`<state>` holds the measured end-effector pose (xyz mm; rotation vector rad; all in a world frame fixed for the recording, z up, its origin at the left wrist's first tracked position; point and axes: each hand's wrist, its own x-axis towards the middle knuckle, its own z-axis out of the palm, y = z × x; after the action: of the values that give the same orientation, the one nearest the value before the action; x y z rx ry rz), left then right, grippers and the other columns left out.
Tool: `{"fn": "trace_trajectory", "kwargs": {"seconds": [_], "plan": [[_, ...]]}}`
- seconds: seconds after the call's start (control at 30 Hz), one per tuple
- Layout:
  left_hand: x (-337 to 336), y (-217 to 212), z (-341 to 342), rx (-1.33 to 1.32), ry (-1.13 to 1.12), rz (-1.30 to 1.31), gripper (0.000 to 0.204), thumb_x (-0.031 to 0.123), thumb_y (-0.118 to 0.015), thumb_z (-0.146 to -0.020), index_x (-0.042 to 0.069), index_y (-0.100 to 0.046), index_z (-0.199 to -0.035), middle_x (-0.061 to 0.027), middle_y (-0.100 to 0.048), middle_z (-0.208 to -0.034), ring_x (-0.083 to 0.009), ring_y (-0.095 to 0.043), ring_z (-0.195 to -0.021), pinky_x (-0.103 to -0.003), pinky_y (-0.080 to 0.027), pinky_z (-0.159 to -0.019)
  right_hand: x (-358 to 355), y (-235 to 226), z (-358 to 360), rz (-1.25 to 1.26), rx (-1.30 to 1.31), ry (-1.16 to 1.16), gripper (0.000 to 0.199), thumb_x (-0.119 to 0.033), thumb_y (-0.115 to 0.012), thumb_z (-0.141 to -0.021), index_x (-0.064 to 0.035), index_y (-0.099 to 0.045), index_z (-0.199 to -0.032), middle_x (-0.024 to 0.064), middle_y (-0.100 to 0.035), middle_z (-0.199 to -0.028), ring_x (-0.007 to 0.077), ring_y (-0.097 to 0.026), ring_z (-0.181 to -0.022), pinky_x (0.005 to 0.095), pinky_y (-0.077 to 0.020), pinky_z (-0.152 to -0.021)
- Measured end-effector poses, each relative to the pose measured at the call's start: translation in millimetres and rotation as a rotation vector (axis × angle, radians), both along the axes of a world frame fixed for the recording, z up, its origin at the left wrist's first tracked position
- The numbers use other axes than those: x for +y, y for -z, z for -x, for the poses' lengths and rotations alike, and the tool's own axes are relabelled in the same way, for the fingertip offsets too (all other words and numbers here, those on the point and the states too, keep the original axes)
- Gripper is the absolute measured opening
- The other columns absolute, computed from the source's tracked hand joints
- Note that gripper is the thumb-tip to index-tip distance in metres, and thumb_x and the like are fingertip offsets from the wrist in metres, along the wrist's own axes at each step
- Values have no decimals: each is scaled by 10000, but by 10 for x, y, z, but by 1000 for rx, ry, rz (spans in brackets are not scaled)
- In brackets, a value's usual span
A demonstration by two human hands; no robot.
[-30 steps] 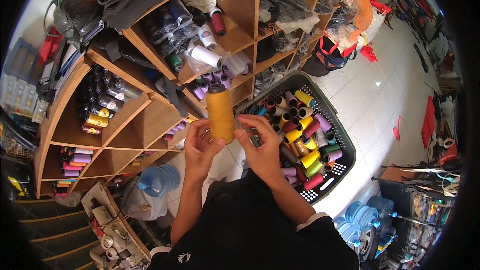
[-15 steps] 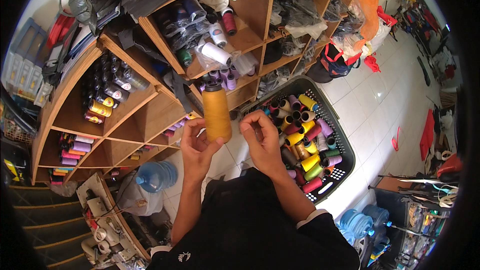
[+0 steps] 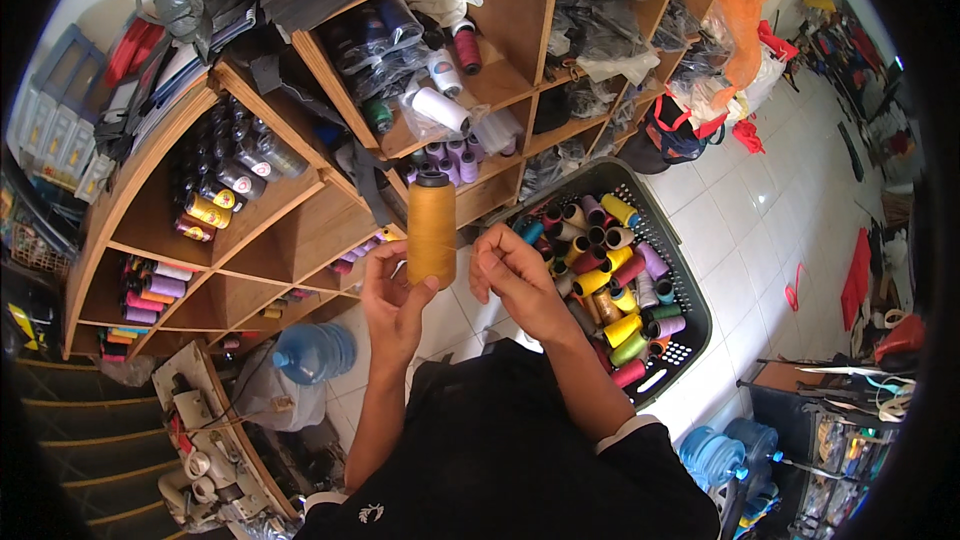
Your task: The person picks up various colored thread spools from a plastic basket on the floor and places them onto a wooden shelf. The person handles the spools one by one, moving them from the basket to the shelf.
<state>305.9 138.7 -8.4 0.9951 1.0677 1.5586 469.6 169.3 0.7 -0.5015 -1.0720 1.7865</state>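
Note:
My left hand [image 3: 392, 302] grips a large cone of mustard-yellow thread [image 3: 432, 235] near its base, thumb in front. The cone stands upright with its dark top end up. Just to the right of it is my right hand [image 3: 518, 285], fingers curled and thumb pressed against them. Whatever it pinches, perhaps something thin, is too small to make out. Beyond my right hand, a dark plastic basket [image 3: 703, 305] on the floor holds many thread cones [image 3: 612, 265] in yellow, red, purple, green and brown, jumbled together.
A wooden cubby shelf [image 3: 290, 230] spans the far side, with dark thread cones [image 3: 225, 180], purple cones [image 3: 460, 158] and plastic-wrapped goods. A blue water jug [image 3: 315, 352] stands at left near a sewing machine [image 3: 205, 440]. More blue jugs [image 3: 715, 452] stand at lower right. White tiles cover the floor.
My right hand has shifted slightly left toward the cone, its fingers curling in more. The cone has become a little more upright in my left hand. The view has shifted slightly.

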Motion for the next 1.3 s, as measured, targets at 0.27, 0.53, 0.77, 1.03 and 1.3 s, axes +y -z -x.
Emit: {"fn": "trace_trajectory", "kwargs": {"seconds": [0.27,0.53,0.77,1.03,1.3], "plan": [[-32,17,21,-286,33,65,339,103,-547,-838,-5,-463,-1148,-136,-566,-1091,-218,-587,-962,-342,-475,-847,18,-25,54,-157,-390,143,132,-164,-503,-961,-58,-467,-892,-50,-378,-779,29,-351,-689,184,-299,-598],[-18,-76,53,-531,237,116,417,245,-466,-863,31,-416,-1217,-180,-565,-1125,-295,-615,-922,-371,-499,-727,15,-34,167,-265,-461,260,131,-122,-550,-920,-5,-515,-872,31,-547,-739,78,-505,-663,237,-405,-592],[-39,-121,14,-698,308,173,511,386,-445,-875,70,-398,-1273,-126,-559,-1072,-231,-564,-880,-337,-439,-722,14,-135,149,-203,-483,117,99,-71,-545,-920,1,-513,-860,5,-511,-769,65,-506,-713,215,-419,-653],[-31,-137,-54,-511,184,154,512,321,-576,-875,74,-390,-1283,-90,-551,-1045,-186,-542,-871,-306,-416,-704,-70,-319,120,-355,-548,257,90,-55,-546,-893,3,-510,-835,30,-498,-745,80,-449,-668,233,-371,-594],[-55,-198,-114,-521,248,151,520,378,-543,-883,74,-400,-1281,-80,-536,-1103,-191,-536,-988,-340,-428,-825,-35,-265,131,-390,-596,284,89,-47,-567,-874,3,-526,-813,35,-511,-723,98,-446,-644,241,-372,-589]]}}
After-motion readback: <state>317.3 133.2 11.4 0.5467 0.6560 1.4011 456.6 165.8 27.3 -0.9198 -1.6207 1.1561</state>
